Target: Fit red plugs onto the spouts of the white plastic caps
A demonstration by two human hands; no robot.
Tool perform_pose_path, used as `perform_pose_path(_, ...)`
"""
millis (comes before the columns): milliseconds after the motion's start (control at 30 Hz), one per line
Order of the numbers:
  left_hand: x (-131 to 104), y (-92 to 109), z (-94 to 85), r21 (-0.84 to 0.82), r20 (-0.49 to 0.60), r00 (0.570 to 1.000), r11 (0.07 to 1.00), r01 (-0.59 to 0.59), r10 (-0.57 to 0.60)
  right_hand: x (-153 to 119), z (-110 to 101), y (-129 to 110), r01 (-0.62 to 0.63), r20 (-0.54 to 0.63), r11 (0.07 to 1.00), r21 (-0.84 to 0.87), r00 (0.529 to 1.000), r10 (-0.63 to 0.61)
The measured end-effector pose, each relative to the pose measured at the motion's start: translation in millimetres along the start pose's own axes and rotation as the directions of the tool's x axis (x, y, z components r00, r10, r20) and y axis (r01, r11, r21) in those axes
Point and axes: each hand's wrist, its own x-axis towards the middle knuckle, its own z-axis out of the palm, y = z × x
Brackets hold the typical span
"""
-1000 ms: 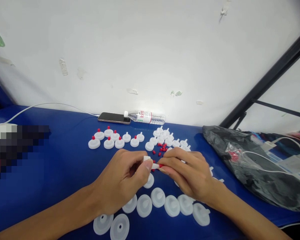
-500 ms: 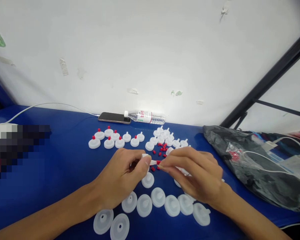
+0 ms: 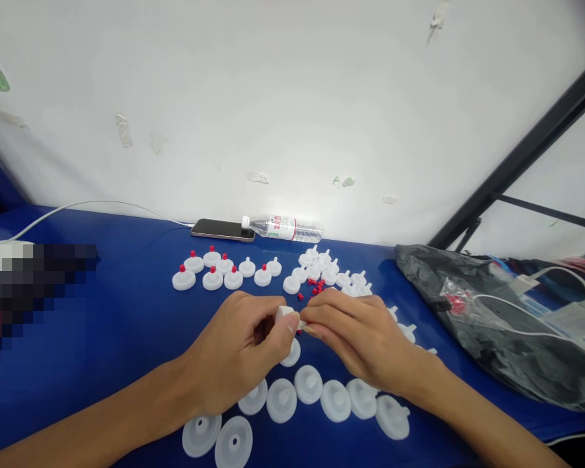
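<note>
My left hand [image 3: 246, 354] is closed around a white plastic nozzle cap [image 3: 285, 312], thumb and forefinger gripping its side with the spout to the right. My right hand [image 3: 358, 335] pinches at the spout tip, its fingers covering the small red cap seen there earlier. Loose red caps [image 3: 316, 286] lie just behind the hands. Several translucent white discs [image 3: 281, 400] with central cones or holes lie in front. At the back left stand white nozzle caps [image 3: 184, 280], most with red caps on their spouts. Bare-spouted white nozzle caps [image 3: 314, 268] cluster behind my right hand.
A phone [image 3: 223, 229] on a cable and a lying water bottle [image 3: 283, 227] rest along the wall. On the right, a dark plastic bag [image 3: 468, 331] carries a clear bag of red pieces [image 3: 461, 303] and a white cable. A blurred-out object [image 3: 24, 286] sits at left.
My right hand has moved left, closer to my left hand. Its fingers now cover the red cap and most of the spout. White nozzle caps at right have come into view.
</note>
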Motion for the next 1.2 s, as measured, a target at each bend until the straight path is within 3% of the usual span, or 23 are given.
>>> perform_pose_path(233, 0, 5, -1.4, 0.004, -0.001, 0.999, 0.999, 0.034, -0.034, 0, 2, 6, 0.047, -0.085, 0.999, -0.007, 0.995, -0.048)
perform_pose_path(333, 0, 4, -0.5, 0.082, -0.009, 0.999, 0.996, 0.033, -0.032, -1, 4, 8, 0.037, -0.086, 0.999, -0.033, 0.996, -0.039)
perform_pose_path(467, -2, 0, 2.8, 0.277, -0.093, 0.991, 0.958, -0.068, 0.097, -2, 5, 8, 0.016, -0.089, 0.998, -0.067, 0.996, -0.022)
perform_pose_path(600, -3, -5, 4.4, 0.414, -0.154, 0.951, 0.892, -0.183, 0.266, -2, 3, 5, 0.001, -0.105, 0.997, -0.078, 0.994, -0.009)
perform_pose_path(900, -4, -9, 4.1, 0.467, -0.107, 0.93, 0.844, -0.264, 0.35, -2, 6, 5, 0.038, 0.054, 0.998, -0.059, 0.998, -0.035)
perform_pose_path(1200, -4, -5, 5.0, 0.424, -0.104, 0.932, 0.863, -0.274, 0.347, -3, 0, 2, 0.039, -0.197, 0.997, -0.071, 0.979, -0.052)
